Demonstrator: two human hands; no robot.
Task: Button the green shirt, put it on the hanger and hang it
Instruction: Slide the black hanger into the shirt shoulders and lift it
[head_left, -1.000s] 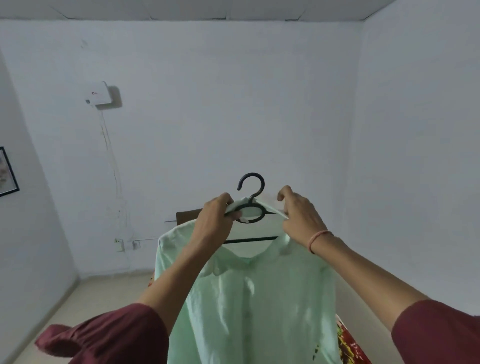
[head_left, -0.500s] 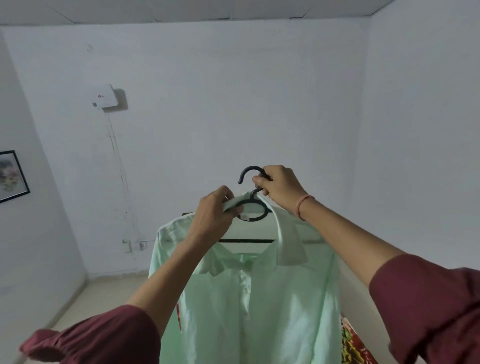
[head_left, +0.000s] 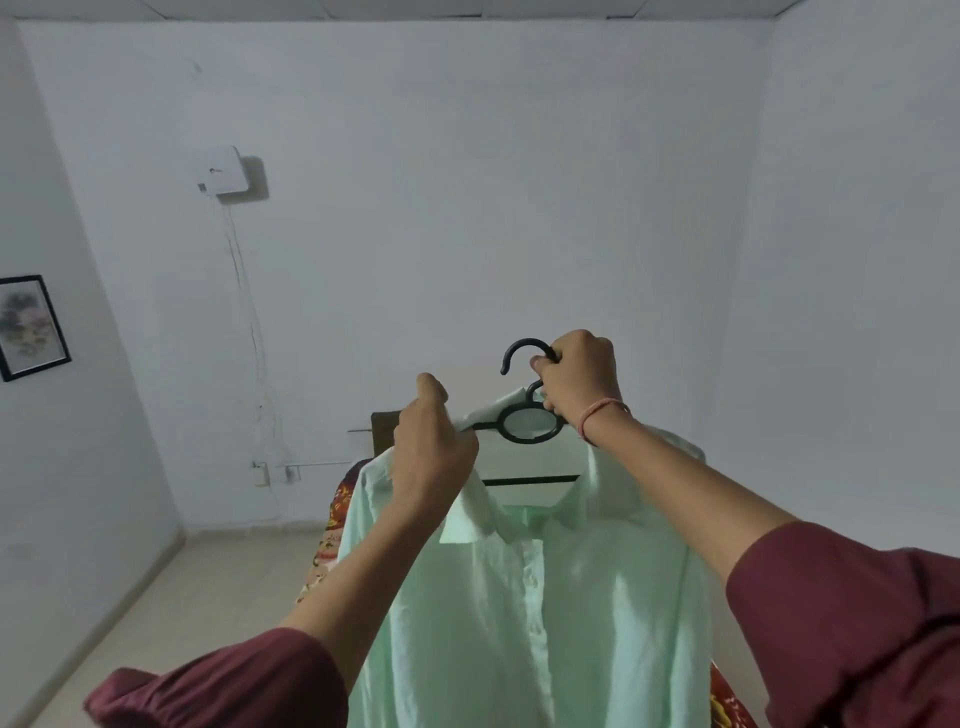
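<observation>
the green shirt (head_left: 524, 613) is held up in the middle of the view, draped on a black hanger (head_left: 527, 423), and its front appears to be buttoned. the hanger's neck, just under the hook (head_left: 522, 351), is gripped by the right hand (head_left: 579, 376) with its fingers curled round it. the hanger's left arm and the collar cloth there are pinched by the left hand (head_left: 431, 452). the cloth is judged light, soft and limp, liable to slide off the smooth shoulders if tilted. it is best carried level by the stiff hook.
</observation>
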